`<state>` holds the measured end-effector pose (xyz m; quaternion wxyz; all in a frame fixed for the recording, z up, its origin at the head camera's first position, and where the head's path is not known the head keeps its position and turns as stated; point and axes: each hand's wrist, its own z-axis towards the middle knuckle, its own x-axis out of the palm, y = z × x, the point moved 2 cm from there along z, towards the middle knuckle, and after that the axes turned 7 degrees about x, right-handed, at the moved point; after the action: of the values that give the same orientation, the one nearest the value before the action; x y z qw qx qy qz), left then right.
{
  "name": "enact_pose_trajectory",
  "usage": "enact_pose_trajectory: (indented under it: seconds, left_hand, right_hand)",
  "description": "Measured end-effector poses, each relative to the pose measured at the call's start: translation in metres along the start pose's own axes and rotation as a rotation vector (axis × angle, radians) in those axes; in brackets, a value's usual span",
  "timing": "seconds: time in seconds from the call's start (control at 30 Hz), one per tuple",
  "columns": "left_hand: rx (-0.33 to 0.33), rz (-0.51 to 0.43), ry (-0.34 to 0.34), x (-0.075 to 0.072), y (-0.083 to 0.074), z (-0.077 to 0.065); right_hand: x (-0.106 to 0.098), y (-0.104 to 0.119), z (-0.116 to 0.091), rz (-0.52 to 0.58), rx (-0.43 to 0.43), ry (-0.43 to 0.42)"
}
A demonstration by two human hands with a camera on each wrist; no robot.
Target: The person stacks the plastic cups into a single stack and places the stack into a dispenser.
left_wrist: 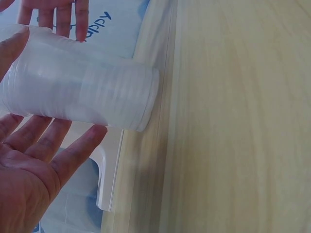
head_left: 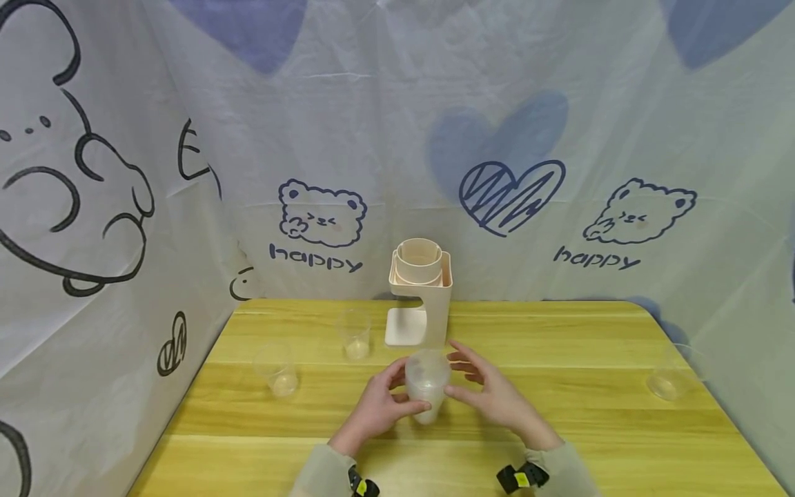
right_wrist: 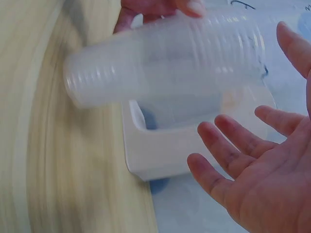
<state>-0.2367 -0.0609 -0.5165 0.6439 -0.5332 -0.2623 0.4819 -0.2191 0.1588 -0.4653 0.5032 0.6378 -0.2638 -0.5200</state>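
A stack of clear plastic cups (head_left: 427, 379) stands tilted in front of me, close over the wooden table. My left hand (head_left: 380, 406) grips the stack from its left side, thumb across the near face and fingers along it. Spread fingers of my right hand (right_wrist: 272, 165) face the cups from the other side, with a gap between palm and stack in the right wrist view. Just behind the cups stands a cream cup holder (head_left: 438, 310), with a round, open-topped tube (head_left: 419, 266) in its upper part and a flat base.
Single clear cups stand apart on the table (head_left: 559, 442): a left cup (head_left: 284, 381), another cup (head_left: 357, 345) beside the holder, and a cup (head_left: 667, 385) near the right edge. A printed cloth (head_left: 397, 124) hangs behind and along the left.
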Motion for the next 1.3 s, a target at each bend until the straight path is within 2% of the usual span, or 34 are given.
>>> enact_pose_trajectory:
  seconds: [0.13,0.23,0.4,0.67,0.77,1.03,1.1,1.3]
  left_hand:
    - [-0.012,-0.002,-0.005,0.001,-0.003,-0.001]
    - [-0.020,-0.006,-0.007,0.002,-0.013,-0.001]
    - [-0.030,-0.018,-0.015,0.003,-0.027,-0.003]
    - [-0.023,-0.009,-0.024,0.002,-0.005,-0.002]
    - [-0.024,-0.019,-0.021,0.002,-0.003,-0.002]
    - [-0.025,-0.023,-0.034,0.001,-0.005,-0.003]
    - [-0.027,-0.015,-0.033,0.002,-0.009,-0.003]
    - [-0.014,-0.030,-0.020,0.002,-0.032,-0.004]
  right_hand:
    - [-0.014,0.000,-0.010,-0.017,-0.014,-0.074]
    - [-0.029,-0.003,-0.018,-0.040,-0.024,-0.146]
    - [-0.056,-0.016,-0.030,-0.083,0.018,-0.270]
    - [-0.102,-0.028,-0.051,-0.163,0.108,-0.447]
    - [-0.118,-0.034,-0.058,-0.164,0.124,-0.516]
    - [-0.157,-0.044,-0.079,-0.190,0.221,-0.634]
    - [-0.167,-0.046,-0.084,-0.202,0.233,-0.668]
    - [-0.195,-0.053,-0.097,-0.209,0.271,-0.743]
